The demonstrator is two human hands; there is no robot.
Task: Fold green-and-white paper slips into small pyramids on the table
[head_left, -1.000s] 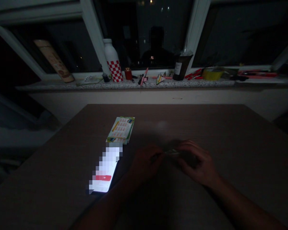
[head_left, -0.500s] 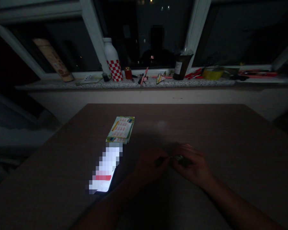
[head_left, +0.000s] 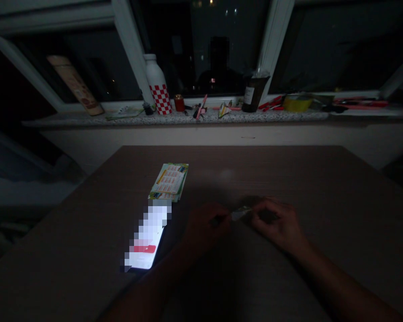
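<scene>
It's dark in here: brown table (head_left: 322, 188) stretching toward the pale far wall (head_left: 204, 135), speckled sill (head_left: 195, 118) above, white-framed windows (head_left: 278, 40), black panes (head_left: 315, 49) dotted with small lights (head_left: 211, 2).

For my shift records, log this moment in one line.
left hand: holds small dim piece | right hand: holds piece's other end | phone: screen lit | cards: stacked beyond phone

Table (head_left: 325, 183): matt, wood-look | Slip (head_left: 241, 213), over table: paper-like | Cards (head_left: 169, 180), on table: paper | Sill (head_left: 272, 117), beyond table: speckled, stone-like
</scene>
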